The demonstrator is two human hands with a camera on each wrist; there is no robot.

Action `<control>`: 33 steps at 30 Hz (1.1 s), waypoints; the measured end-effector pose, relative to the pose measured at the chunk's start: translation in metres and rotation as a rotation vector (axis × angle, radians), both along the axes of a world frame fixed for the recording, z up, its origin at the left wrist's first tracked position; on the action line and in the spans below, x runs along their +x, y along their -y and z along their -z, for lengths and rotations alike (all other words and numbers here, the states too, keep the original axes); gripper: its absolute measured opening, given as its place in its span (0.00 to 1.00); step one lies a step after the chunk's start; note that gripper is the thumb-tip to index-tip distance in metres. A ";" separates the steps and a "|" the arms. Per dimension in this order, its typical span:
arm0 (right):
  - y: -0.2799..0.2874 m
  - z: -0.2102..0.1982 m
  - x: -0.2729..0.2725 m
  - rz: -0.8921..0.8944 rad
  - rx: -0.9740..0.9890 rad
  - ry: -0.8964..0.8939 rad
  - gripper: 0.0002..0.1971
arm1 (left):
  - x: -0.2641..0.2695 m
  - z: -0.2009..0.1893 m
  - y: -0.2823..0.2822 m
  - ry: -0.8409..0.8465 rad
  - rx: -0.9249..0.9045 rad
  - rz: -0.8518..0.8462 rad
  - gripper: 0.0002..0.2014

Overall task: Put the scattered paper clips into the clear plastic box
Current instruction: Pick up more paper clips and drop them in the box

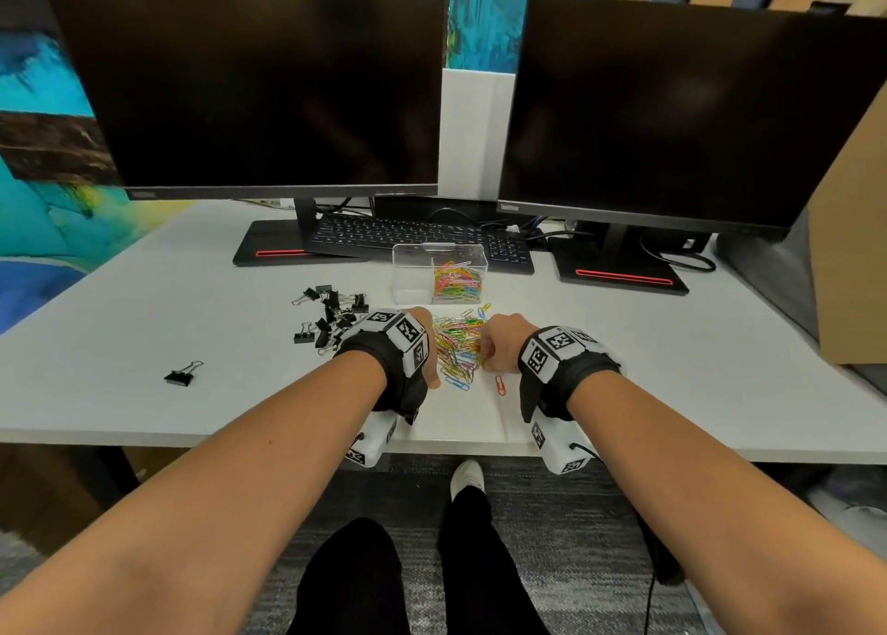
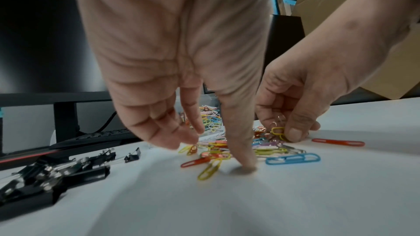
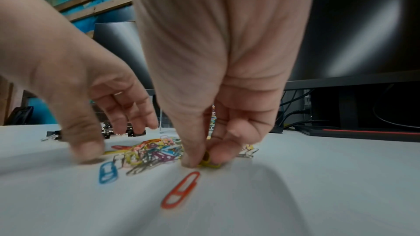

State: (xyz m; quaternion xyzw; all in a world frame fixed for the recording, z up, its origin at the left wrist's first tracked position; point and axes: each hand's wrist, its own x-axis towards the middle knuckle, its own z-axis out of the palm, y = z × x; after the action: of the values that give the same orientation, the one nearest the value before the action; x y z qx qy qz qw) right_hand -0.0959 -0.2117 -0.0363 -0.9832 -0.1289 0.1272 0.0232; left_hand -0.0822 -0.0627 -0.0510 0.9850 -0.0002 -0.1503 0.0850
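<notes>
At the frame centre, the clear box [image 1: 439, 272] is partly filled with coloured clips in its right compartment. Below it, a yellow clip [image 3: 208, 162] from the pile of clips [image 1: 458, 346] on the worktop [image 1: 672, 385] is pinched by the right hand [image 3: 216, 132]; the left hand [image 2: 181, 96] is spread, its thumb pressed on the worktop.

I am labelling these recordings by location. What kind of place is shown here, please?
Most likely an office workstation: two dark monitors stand on a white desk, with a keyboard between their stands, and paper clips and black binder clips lie in front.
</notes>
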 end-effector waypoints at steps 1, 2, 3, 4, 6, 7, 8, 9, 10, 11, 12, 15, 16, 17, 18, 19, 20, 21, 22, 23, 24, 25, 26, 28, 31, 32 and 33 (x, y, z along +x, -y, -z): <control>0.001 -0.001 0.000 -0.009 -0.002 0.003 0.14 | -0.007 -0.009 0.002 0.037 0.021 0.000 0.42; 0.001 -0.001 -0.001 -0.018 -0.002 0.003 0.13 | -0.012 -0.015 0.004 0.070 0.024 -0.008 0.34; 0.002 -0.001 -0.001 -0.029 -0.004 0.003 0.13 | -0.016 -0.020 0.006 0.112 0.023 -0.010 0.25; 0.003 -0.001 -0.001 -0.037 -0.002 0.004 0.13 | -0.020 -0.025 0.008 0.151 -0.016 -0.025 0.19; 0.005 -0.004 0.001 -0.049 0.025 0.029 0.13 | -0.019 -0.030 0.012 0.199 -0.147 -0.095 0.16; 0.005 -0.006 0.001 -0.047 0.060 0.050 0.13 | -0.020 -0.030 0.014 0.213 -0.210 -0.114 0.17; 0.006 -0.010 0.001 -0.037 0.100 0.078 0.12 | -0.022 -0.033 0.015 0.234 -0.278 -0.135 0.17; 0.005 -0.014 0.002 -0.027 0.139 0.110 0.11 | -0.022 -0.033 0.013 0.255 -0.349 -0.157 0.17; 0.006 -0.018 0.003 -0.017 0.181 0.138 0.09 | -0.021 -0.034 0.013 0.260 -0.428 -0.192 0.17; 0.005 -0.021 0.004 -0.009 0.227 0.168 0.08 | -0.022 -0.034 0.013 0.264 -0.496 -0.219 0.16; 0.006 -0.024 0.006 0.001 0.274 0.195 0.06 | -0.021 -0.035 0.012 0.267 -0.552 -0.243 0.14; 0.005 -0.032 0.009 0.035 0.419 0.249 0.02 | -0.012 -0.034 0.011 0.267 -0.696 -0.307 0.12; 0.004 -0.034 0.010 0.054 0.479 0.254 0.02 | -0.010 -0.035 0.010 0.249 -0.772 -0.350 0.13; 0.003 -0.037 0.010 0.068 0.538 0.254 0.02 | -0.007 -0.034 0.010 0.219 -0.866 -0.379 0.14; 0.000 -0.040 0.009 0.073 0.588 0.258 0.02 | -0.003 -0.033 0.010 0.179 -0.956 -0.395 0.16; -0.003 -0.044 0.007 0.071 0.623 0.264 0.01 | 0.000 -0.032 0.011 0.141 -1.044 -0.401 0.18; -0.006 -0.048 0.005 0.063 0.647 0.269 0.01 | 0.003 -0.033 0.013 0.098 -1.137 -0.414 0.20; -0.010 -0.051 0.003 0.058 0.666 0.269 0.01 | 0.003 -0.032 0.015 0.073 -1.215 -0.413 0.21; -0.013 -0.054 0.001 0.055 0.679 0.264 0.02 | 0.002 -0.032 0.018 0.062 -1.292 -0.426 0.20; -0.016 -0.056 -0.001 0.048 0.690 0.255 0.03 | -0.002 -0.035 0.019 0.052 -1.378 -0.466 0.18; -0.018 -0.059 -0.003 0.042 0.693 0.246 0.04 | -0.004 -0.037 0.020 0.043 -1.441 -0.517 0.18; -0.018 -0.063 -0.005 0.039 0.689 0.243 0.05 | -0.004 -0.036 0.019 0.025 -1.485 -0.552 0.19; -0.015 -0.065 -0.005 0.044 0.672 0.241 0.05 | -0.003 -0.034 0.018 0.003 -1.491 -0.571 0.19; -0.005 -0.066 -0.006 0.061 0.585 0.215 0.06 | -0.002 -0.030 0.014 -0.025 -1.480 -0.631 0.17; 0.011 -0.057 -0.010 0.074 0.312 0.054 0.09 | -0.003 -0.023 0.008 -0.047 -1.440 -0.660 0.13; 0.015 -0.053 -0.013 0.066 0.208 -0.029 0.13 | -0.003 -0.024 0.007 -0.053 -1.415 -0.653 0.13; 0.017 -0.048 -0.016 0.055 0.118 -0.107 0.16 | -0.004 -0.023 0.007 -0.056 -1.399 -0.644 0.14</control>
State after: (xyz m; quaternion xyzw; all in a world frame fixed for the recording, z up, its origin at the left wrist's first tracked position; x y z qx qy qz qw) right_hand -0.1123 -0.2287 0.0114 -0.9751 -0.1076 0.1709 0.0914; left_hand -0.0861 -0.0692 -0.0275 0.6492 0.1938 -0.1080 0.7275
